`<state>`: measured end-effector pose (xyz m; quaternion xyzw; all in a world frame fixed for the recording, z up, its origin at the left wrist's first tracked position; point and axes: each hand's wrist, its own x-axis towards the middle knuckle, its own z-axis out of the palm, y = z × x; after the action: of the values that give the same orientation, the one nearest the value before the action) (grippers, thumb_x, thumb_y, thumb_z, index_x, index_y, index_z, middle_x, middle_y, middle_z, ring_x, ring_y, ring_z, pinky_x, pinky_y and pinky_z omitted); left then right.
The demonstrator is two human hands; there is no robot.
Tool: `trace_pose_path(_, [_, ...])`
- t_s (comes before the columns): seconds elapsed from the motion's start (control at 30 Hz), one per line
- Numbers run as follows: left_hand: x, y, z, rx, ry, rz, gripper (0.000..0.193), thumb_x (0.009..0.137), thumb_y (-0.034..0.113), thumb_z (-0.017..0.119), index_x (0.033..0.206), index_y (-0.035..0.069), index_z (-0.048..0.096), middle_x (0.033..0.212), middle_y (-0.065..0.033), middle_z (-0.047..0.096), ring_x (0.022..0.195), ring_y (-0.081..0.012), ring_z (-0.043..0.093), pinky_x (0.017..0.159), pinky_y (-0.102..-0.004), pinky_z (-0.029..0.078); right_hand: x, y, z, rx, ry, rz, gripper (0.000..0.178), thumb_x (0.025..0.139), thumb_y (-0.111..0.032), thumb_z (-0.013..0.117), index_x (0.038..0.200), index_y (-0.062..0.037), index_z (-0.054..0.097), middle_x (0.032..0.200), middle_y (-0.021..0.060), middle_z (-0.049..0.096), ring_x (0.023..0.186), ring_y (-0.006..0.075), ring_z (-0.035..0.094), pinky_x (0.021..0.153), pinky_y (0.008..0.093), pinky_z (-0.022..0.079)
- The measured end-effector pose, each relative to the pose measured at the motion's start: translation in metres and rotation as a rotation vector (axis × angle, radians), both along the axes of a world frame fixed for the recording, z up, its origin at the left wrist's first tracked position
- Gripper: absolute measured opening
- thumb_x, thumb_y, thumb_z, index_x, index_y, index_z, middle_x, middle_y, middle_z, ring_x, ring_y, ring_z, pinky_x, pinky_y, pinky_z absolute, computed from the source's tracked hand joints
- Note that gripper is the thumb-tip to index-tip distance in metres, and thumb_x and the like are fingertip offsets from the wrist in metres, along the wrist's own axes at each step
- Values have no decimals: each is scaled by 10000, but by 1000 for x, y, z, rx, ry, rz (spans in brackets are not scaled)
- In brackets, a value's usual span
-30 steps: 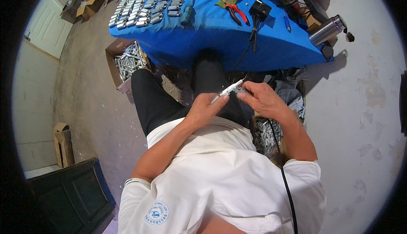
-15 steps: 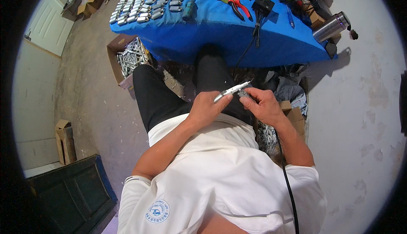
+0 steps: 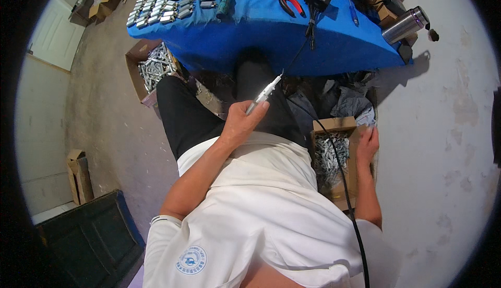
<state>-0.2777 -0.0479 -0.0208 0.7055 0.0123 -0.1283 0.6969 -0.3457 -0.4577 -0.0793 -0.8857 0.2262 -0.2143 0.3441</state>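
Note:
My left hand (image 3: 241, 123) is closed around a slim white and grey pen-shaped piece (image 3: 264, 96), above my lap. A thin dark tip sticks out from its far end, pointing away and to the right. Off to the right, my right hand (image 3: 367, 143) is lowered beside the right wall of an open cardboard box (image 3: 334, 123). Its fingers are drawn together next to a pale cloth (image 3: 366, 116); whether anything small sits between them cannot be made out. Inside that box lie many small silvery-white parts (image 3: 332, 155).
Rows of silvery pieces (image 3: 172, 1), a screwdriver (image 3: 225, 4), red-handled pliers (image 3: 290, 3), a black adapter (image 3: 317, 0) and a steel flask (image 3: 404, 26) lie on the blue-covered table (image 3: 235, 40). Another parts box (image 3: 136, 74) stands left. A black cable (image 3: 342, 170) crosses my right side.
My right hand has left the pen-shaped piece and moved right and down beside the box. The small grey part it held no longer shows. My left hand has shifted slightly left, with the piece tilted more upright.

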Motion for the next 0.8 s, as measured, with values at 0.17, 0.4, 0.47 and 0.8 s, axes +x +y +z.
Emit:
trace_pose_path(0.17, [-4,-7,8,119,-21,-52,384,900,372,666,748,21,639,603,55,482,564,-41,387,485,-244,294,-63,-60,-74,-563,331,-260,550,961,-415,520,1273,37,527,1150,177,637,1033,246,601,886,365,464])
trace_pose_path(0.4, [-5,-12,11,358,-139,-175,364,883,330,689,731,0,657,557,-13,505,531,-77,426,477,-281,354,57,126,97,657,297,582,434,963,-413,535,1105,-13,623,824,45,647,699,90,589,624,213,477])
trace_pose_path(0.47, [-5,-12,14,402,-215,-183,364,879,319,692,730,-10,656,549,-29,517,525,-79,447,479,-285,371,75,155,115,906,535,744,349,969,-345,550,1087,-26,628,816,48,643,668,83,585,582,200,481])
trace_pose_path(0.8, [-9,-7,25,138,-20,-269,335,885,327,675,821,-1,684,626,-28,584,547,-97,506,492,-274,397,88,203,94,1117,416,946,223,923,-231,645,1014,-27,644,826,40,654,701,77,619,592,203,511])
